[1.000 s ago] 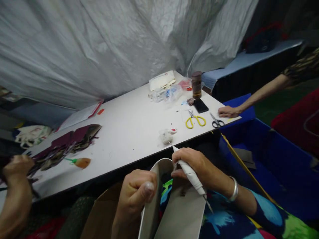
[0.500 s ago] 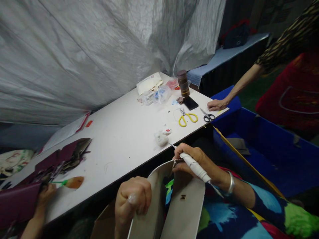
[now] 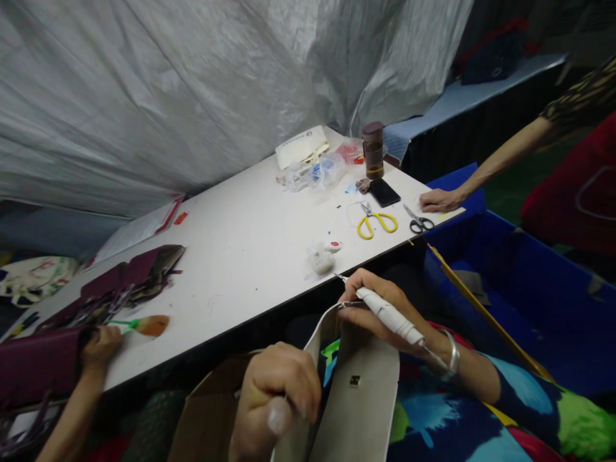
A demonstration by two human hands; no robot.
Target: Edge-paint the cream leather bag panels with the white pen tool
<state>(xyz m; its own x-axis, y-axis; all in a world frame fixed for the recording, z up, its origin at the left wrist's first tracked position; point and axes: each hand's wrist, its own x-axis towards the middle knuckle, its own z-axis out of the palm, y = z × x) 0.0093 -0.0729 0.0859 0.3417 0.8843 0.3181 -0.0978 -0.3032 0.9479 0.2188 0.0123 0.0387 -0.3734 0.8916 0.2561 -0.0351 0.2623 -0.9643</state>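
Note:
In the lower middle, a cream-coloured bag (image 3: 359, 398) with a small gold metal fitting stands upright in front of me. My right hand (image 3: 373, 298) is closed around an awl (image 3: 392, 314) whose handle is wrapped in white; its thin metal tip points to the upper left. The same hand's fingers also touch the bag's top edge. My left hand (image 3: 276, 398) is a fist with the thumb towards me, over the bag's left panel; what lies inside its fingers is hidden. Just beyond the awl tip lies a whitish lump in clear plastic (image 3: 321, 258) on the table.
On the white table (image 3: 240, 250) lie yellow-handled scissors (image 3: 376, 222), black-handled scissors (image 3: 420, 222), a phone (image 3: 385, 192) and a brown bottle (image 3: 373, 151). A co-worker's hand (image 3: 440, 200) rests at the right corner. At left, another person's hand (image 3: 101, 346) touches a maroon bag (image 3: 41, 366). A blue bin (image 3: 529, 308) stands right.
My view has shifted slightly, moving the table things right and up. My left fist has come closer to my right hand, covering more of the bag's left panel. The awl stays in my right hand.

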